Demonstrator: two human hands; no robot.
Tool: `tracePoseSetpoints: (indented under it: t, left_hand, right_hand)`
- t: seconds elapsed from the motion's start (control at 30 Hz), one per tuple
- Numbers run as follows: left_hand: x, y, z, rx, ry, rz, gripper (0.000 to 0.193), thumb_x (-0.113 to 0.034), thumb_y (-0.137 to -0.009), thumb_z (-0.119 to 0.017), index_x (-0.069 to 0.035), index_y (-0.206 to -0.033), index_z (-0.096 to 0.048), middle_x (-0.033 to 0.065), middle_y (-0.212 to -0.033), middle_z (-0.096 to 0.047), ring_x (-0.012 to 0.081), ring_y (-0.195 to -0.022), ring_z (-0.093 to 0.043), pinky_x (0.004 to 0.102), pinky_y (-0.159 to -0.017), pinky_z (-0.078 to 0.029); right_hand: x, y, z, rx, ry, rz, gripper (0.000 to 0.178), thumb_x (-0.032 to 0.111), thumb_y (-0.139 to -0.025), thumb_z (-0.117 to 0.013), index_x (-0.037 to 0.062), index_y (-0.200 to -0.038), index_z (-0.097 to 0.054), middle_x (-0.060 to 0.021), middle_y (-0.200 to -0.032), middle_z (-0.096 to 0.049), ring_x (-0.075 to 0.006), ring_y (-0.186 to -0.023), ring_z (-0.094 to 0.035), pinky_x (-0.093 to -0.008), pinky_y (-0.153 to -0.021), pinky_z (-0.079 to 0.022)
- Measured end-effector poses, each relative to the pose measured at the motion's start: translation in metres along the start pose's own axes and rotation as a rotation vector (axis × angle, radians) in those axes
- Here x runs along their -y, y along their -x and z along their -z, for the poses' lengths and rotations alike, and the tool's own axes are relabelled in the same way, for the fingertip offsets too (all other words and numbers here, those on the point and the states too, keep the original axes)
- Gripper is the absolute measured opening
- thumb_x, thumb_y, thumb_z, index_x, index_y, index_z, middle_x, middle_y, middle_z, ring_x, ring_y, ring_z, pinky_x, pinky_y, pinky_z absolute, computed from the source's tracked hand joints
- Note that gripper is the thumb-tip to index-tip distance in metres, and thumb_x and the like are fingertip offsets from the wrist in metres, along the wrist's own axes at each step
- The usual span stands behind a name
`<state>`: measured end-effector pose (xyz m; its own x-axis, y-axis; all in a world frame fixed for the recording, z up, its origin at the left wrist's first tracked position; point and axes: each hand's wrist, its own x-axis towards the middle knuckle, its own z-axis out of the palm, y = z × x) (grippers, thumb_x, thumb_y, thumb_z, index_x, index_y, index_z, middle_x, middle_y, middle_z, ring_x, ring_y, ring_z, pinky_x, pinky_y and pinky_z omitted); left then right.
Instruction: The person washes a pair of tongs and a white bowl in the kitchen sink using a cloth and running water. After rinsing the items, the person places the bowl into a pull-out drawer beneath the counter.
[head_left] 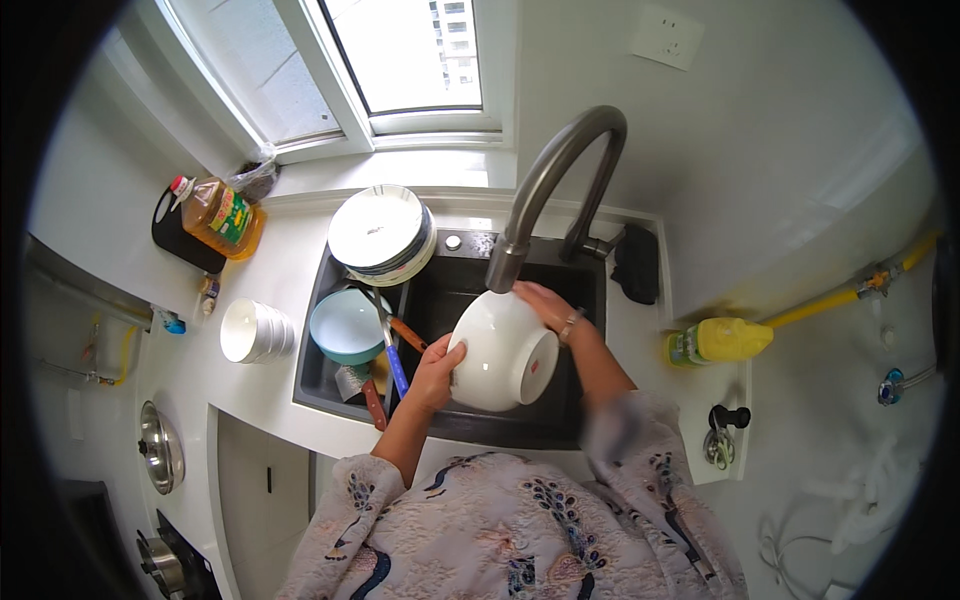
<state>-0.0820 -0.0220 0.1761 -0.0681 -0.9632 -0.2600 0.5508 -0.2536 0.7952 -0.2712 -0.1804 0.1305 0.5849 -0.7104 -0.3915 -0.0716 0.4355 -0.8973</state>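
A large white bowl [490, 350] is tilted on its side over the dark sink [440, 290], its round foot turned toward the lower right. My left hand [436, 370] grips its left edge, with the thumb on the outer wall. At the bowl's upper right, my right hand [543, 305] lies against the far side; its fingertips are partly hidden behind the bowl, so I cannot tell whether it grips. The grey faucet [510, 255] hangs just above the bowl's rim. No water stream can be made out.
Left in the sink sit a light-blue bowl [348, 325], a blue-handled utensil [397, 370] and a cleaver [352, 382]. Stacked plates [378, 228] stand behind them. White bowls [255, 332] and an oil bottle [222, 215] are on the left counter, a yellow bottle [735, 341] on the right.
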Motion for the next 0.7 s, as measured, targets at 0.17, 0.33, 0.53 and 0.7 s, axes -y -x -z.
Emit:
tracePoseSetpoints:
  t: [0.17, 0.33, 0.53, 0.7]
  left_hand:
    - [-0.003, -0.009, 0.019, 0.067, 0.387, -0.04, 0.048, -0.028, -0.089, -0.053, 0.004, -0.124, -0.044, 0.0171, -0.117, -0.057, 0.0276, -0.103, -0.059, 0.0395, -0.092, -0.047]
    - [0.033, -0.057, 0.042, 0.065, 0.584, 0.115, 0.047, -0.034, -0.092, -0.045, 0.002, -0.121, -0.05, 0.0169, -0.117, -0.058, 0.0294, -0.105, -0.058, 0.0427, -0.094, -0.045]
    - [0.041, -0.086, 0.015, -0.244, 0.408, 0.164, 0.052, -0.046, -0.095, -0.035, -0.003, -0.12, -0.051, 0.011, -0.114, -0.06, 0.0253, -0.104, -0.058, 0.0401, -0.092, -0.045]
    - [0.085, -0.087, 0.007, -0.357, -0.01, -0.053, 0.063, -0.051, -0.094, -0.035, -0.002, -0.133, -0.037, 0.0122, -0.126, -0.049, 0.0219, -0.112, -0.049, 0.0316, -0.096, -0.037]
  right_hand:
    - [-0.066, 0.053, 0.002, 0.154, -0.804, -0.069, 0.056, 0.055, -0.09, -0.041, 0.0104, -0.123, -0.052, -0.0084, -0.117, -0.059, -0.0222, -0.109, -0.055, -0.0389, -0.096, -0.042]
    - [-0.081, 0.084, 0.001, 0.1, -1.071, 0.135, 0.054, 0.047, -0.091, -0.046, 0.0092, -0.13, -0.044, -0.0092, -0.127, -0.052, -0.0282, -0.118, -0.048, -0.045, -0.102, -0.036]
    - [-0.02, 0.086, -0.023, -0.007, -1.068, 0.207, 0.047, 0.03, -0.089, -0.057, 0.0044, -0.126, -0.045, -0.0101, -0.123, -0.053, -0.0272, -0.115, -0.049, -0.0427, -0.099, -0.038]
    - [-0.019, 0.06, -0.045, -0.301, -0.952, 0.27, 0.041, 0.018, -0.087, -0.059, 0.0006, -0.122, -0.048, -0.0101, -0.118, -0.056, -0.0247, -0.106, -0.054, -0.0393, -0.092, -0.044]
